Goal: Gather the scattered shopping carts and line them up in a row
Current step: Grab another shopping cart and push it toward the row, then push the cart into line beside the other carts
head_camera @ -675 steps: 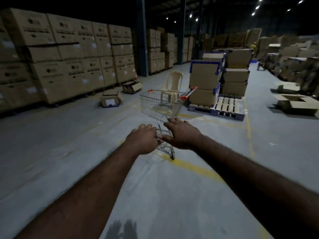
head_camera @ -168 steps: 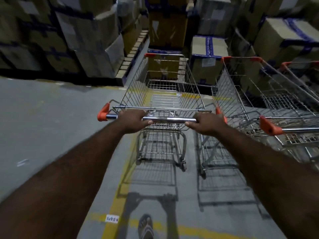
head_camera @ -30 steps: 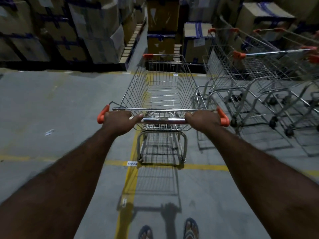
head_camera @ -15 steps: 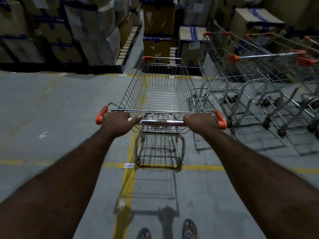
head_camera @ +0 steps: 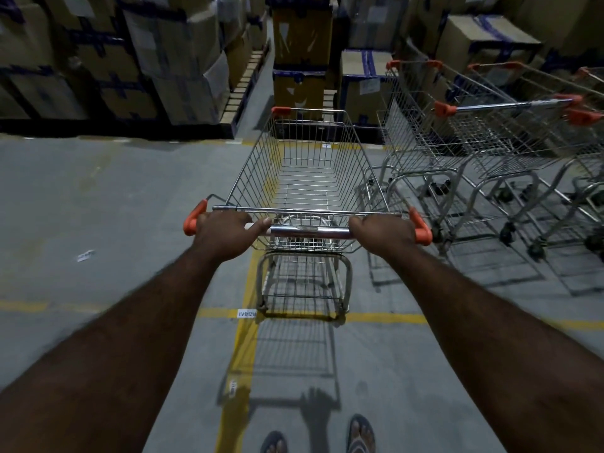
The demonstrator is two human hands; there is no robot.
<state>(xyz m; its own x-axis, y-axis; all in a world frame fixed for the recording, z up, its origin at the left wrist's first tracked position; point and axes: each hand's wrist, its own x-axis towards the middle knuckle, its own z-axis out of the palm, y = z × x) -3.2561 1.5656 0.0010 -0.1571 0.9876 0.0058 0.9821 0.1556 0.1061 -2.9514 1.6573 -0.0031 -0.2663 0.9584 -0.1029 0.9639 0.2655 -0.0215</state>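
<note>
An empty wire shopping cart [head_camera: 307, 171] with orange corner caps stands straight ahead of me on the grey floor. My left hand [head_camera: 222, 235] grips the left end of its metal handle bar [head_camera: 307, 231], and my right hand [head_camera: 382, 233] grips the right end. To the right, several more empty carts stand side by side: the nearest cart [head_camera: 421, 132] and a cart further right [head_camera: 523, 125]. A gap of floor separates my cart from the nearest one.
Stacked cardboard boxes on pallets [head_camera: 163, 60] fill the back left and the back wall [head_camera: 304, 60]. Yellow floor lines [head_camera: 242, 322] cross under the cart. A floor label [head_camera: 246, 313] and a paper scrap [head_camera: 85, 255] lie nearby. My sandalled feet [head_camera: 359, 434] show at the bottom.
Over the last second the row of carts has shifted slightly left and nearer in view. Both hands have stayed on the handle bar.
</note>
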